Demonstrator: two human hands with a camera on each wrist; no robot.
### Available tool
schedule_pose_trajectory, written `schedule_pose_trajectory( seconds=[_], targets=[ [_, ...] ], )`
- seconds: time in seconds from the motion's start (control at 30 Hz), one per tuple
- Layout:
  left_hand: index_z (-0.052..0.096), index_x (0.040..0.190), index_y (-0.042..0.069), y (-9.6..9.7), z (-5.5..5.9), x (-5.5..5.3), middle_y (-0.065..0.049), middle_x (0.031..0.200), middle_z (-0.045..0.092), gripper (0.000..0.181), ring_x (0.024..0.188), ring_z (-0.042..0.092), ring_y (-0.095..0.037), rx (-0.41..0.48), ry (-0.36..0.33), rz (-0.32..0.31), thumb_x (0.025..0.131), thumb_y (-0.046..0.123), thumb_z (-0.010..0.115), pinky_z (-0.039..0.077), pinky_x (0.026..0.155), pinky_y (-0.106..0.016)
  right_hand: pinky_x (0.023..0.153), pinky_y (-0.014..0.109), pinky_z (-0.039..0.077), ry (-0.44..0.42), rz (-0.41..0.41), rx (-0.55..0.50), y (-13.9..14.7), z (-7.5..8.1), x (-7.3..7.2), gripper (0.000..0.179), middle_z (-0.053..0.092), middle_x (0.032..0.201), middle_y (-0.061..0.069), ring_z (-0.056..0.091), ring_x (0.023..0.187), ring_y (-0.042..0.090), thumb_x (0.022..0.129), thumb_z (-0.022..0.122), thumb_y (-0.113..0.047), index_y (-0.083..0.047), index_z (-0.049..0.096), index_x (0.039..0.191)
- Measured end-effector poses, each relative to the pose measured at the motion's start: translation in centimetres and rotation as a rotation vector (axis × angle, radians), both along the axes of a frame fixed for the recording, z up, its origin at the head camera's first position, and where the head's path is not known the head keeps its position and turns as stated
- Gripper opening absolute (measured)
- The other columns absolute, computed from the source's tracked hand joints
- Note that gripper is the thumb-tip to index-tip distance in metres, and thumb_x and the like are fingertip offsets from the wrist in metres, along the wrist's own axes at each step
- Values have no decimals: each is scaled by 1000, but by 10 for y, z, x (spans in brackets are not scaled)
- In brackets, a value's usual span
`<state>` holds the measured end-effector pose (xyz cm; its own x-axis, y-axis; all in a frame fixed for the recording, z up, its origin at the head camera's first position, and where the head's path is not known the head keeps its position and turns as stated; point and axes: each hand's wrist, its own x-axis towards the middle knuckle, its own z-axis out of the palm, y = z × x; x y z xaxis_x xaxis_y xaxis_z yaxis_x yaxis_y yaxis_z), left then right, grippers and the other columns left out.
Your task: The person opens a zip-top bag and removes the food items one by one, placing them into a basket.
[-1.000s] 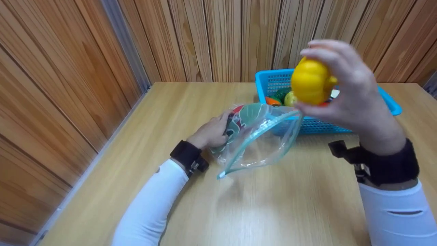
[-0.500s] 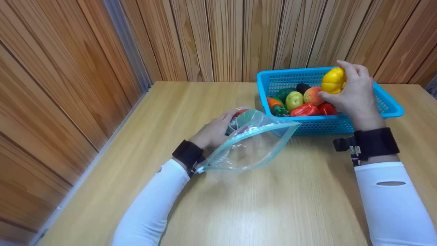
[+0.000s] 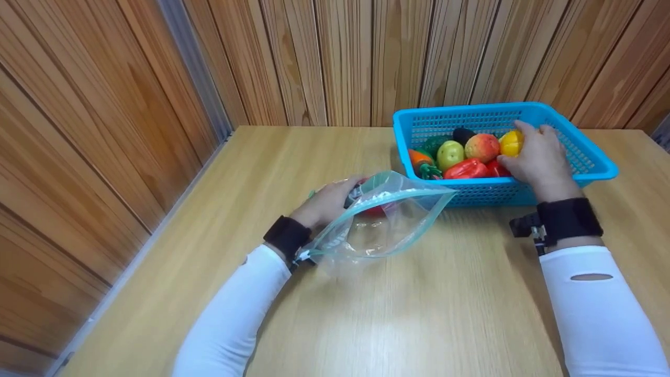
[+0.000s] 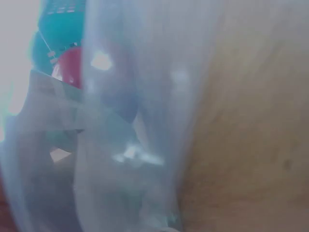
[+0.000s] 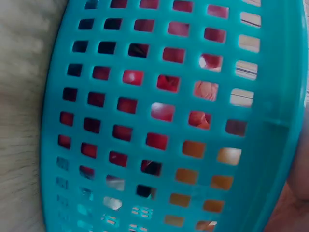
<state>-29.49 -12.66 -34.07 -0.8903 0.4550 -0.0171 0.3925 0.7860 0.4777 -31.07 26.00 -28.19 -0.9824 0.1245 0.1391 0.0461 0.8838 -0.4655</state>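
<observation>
A clear zip bag [image 3: 398, 183] with a printed panel and a pale green zip edge stands with its mouth spread towards me. My left hand [image 3: 330, 201] grips its left side; the fingertips are partly hidden. Clear film [image 4: 140, 96] fills much of the left wrist view, blurred. Inside the blue basket [image 3: 471, 191], my right hand [image 3: 542, 157] holds a yellow bell pepper [image 3: 510, 143] between thumb and fingers. Red peppers [image 3: 467, 168], a peach [image 3: 482, 147] and a green apple-like fruit [image 3: 450, 154] lie left of it. The basket's holed wall [image 5: 159, 125] screens the pepper in the right wrist view.
A carrot [image 3: 420, 158], a dark purple piece [image 3: 463, 135] and a dark green one [image 3: 435, 144] lie at the basket's left end. The wooden table [image 3: 419, 309] reaches back to a panelled wall [image 3: 345, 63].
My right hand has carried the yellow pepper away from above the bag, back and down into the basket. The bag's mouth has tipped lower and towards the left wrist.
</observation>
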Motion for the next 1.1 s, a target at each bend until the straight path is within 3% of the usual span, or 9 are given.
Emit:
schedule_pose_trajectory(
  seconds=[0.1, 0.23, 0.33, 0.43, 0.53, 0.6, 0.9, 1.0, 1.1],
  targets=[
    [30, 156, 26, 0, 1, 1, -4, 156, 42, 63, 146, 36, -24, 1, -11, 6, 100, 16, 56, 30, 119, -46, 108, 77, 19, 141, 11, 28, -19, 16, 15, 67, 23, 156, 33, 20, 140, 57, 97, 58, -35, -8, 34, 154],
    [33, 156, 24, 0, 3, 0, -3, 154, 45, 53, 145, 39, -23, 50, -40, 20, 105, 23, 47, 32, 118, -45, 104, 61, 36, 655, 175, -23, -73, 44, 54, 34, 61, 128, 26, 47, 125, 45, 94, 60, -19, 0, 66, 122],
    [41, 151, 27, -1, 4, 1, 2, 145, 52, 51, 138, 44, -20, 118, -101, 57, 102, 25, 53, 35, 115, -47, 85, 44, 46, 1003, 440, -105, -117, 56, 86, 17, 71, 94, 18, 60, 94, 36, 89, 60, -7, 2, 72, 96],
    [52, 139, 29, -2, 2, 2, 4, 124, 58, 42, 121, 51, -17, 140, -124, 77, 98, 26, 58, 42, 106, -45, 69, 34, 48, 1101, 804, -112, -152, 52, 112, 9, 67, 76, 12, 59, 71, 27, 82, 60, -2, 0, 69, 84],
    [58, 123, 27, -3, -2, 1, 3, 107, 58, 24, 105, 54, -16, 106, -68, 42, 99, 29, 55, 44, 95, -39, 62, 26, 51, 913, 1129, -19, -175, 38, 127, 9, 67, 74, 6, 59, 65, 19, 80, 64, 1, -4, 70, 84],
    [60, 113, 26, -3, -4, 1, 3, 101, 57, 16, 98, 54, -17, 87, -27, 14, 101, 31, 52, 44, 89, -35, 60, 23, 51, 708, 1219, 84, -187, 28, 131, 11, 68, 75, 3, 59, 64, 15, 82, 65, 0, -6, 73, 88],
    [68, 103, 18, -3, -1, -1, 0, 95, 58, 12, 94, 55, -19, -7, 16, -19, 92, 13, 63, 47, 86, -33, 62, 27, 45, -62, 935, 406, -197, -4, 111, 19, 63, 79, 2, 54, 66, 17, 87, 72, -16, -8, 70, 104],
    [69, 101, 16, -2, 2, -1, -2, 95, 57, 14, 93, 54, -21, -55, 6, -3, 88, 11, 67, 46, 81, -33, 70, 30, 50, -153, 918, 372, -199, -13, 102, 31, 68, 91, 3, 59, 77, 19, 91, 70, -21, -10, 64, 119],
    [68, 88, 11, -2, 3, -3, -2, 88, 55, 1, 85, 53, -21, -70, 37, -28, 88, 12, 68, 43, 73, -31, 91, 39, 52, -42, 918, 389, -202, -19, 100, 48, 66, 121, 10, 61, 103, 25, 94, 67, -26, -6, 54, 136]
  ],
)
